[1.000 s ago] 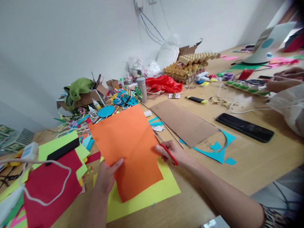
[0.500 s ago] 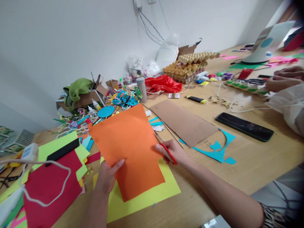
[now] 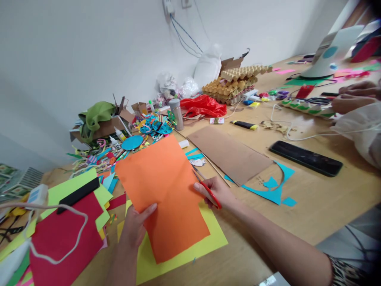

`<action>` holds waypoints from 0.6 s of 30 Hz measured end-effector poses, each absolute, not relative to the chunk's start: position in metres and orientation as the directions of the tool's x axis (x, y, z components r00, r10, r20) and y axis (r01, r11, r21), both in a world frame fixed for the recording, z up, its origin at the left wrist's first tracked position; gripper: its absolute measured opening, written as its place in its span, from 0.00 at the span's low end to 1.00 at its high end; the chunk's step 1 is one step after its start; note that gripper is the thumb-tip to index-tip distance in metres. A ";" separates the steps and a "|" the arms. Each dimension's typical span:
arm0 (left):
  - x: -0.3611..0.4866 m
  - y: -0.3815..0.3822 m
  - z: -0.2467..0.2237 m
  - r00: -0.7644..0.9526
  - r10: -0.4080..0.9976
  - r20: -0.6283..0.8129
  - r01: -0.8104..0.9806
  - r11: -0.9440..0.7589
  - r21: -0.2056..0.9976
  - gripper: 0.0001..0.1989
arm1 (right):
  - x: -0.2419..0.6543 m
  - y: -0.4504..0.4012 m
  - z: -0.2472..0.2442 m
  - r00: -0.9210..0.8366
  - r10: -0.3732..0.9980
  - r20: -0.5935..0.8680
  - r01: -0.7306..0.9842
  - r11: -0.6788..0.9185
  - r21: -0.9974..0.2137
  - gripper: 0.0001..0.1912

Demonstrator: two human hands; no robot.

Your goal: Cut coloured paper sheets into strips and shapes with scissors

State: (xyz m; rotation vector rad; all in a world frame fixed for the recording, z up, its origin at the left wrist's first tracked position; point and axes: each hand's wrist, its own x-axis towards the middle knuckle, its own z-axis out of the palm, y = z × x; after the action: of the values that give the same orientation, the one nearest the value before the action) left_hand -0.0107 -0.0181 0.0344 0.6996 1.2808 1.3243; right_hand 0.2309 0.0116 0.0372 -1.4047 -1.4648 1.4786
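Note:
An orange sheet of paper (image 3: 166, 186) is held up over the table, with a notch cut from its lower right corner. My left hand (image 3: 138, 222) pinches its lower left edge, thumb on top and fingers hidden beneath. In my right hand (image 3: 214, 190) is a pair of red-handled scissors (image 3: 210, 194), blades pointing away along the sheet's right edge; the right thumb also rests on that edge. Below the orange sheet lies a yellow sheet of paper (image 3: 218, 234). Brown cardboard (image 3: 226, 153) and blue paper scraps (image 3: 270, 194) lie to the right of the scissors.
A black phone (image 3: 306, 158) and a utility knife (image 3: 244, 125) lie at the right. Red paper (image 3: 65, 238) sits at the left under a white cord. Craft scraps, a glitter shaker (image 3: 176, 114) and egg trays (image 3: 229, 85) stand behind. Another person's hands (image 3: 354, 97) are at far right.
The orange sheet has tilted slightly, its far edge dipping and its near edge coming a little closer to me. Both hands keep their holds; the view has shifted slightly.

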 end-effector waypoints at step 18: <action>-0.013 -0.015 0.021 -0.236 0.939 -0.249 -0.269 0.184 0.946 0.29 | 0.229 0.017 0.026 -0.237 0.943 -0.233 0.165 -0.197 -0.966 0.31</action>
State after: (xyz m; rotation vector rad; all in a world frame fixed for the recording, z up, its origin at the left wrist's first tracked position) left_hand -0.0130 -0.0149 0.0213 0.7251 1.3087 1.3361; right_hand 0.2290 0.0166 0.0258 -1.3471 -1.3959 1.4997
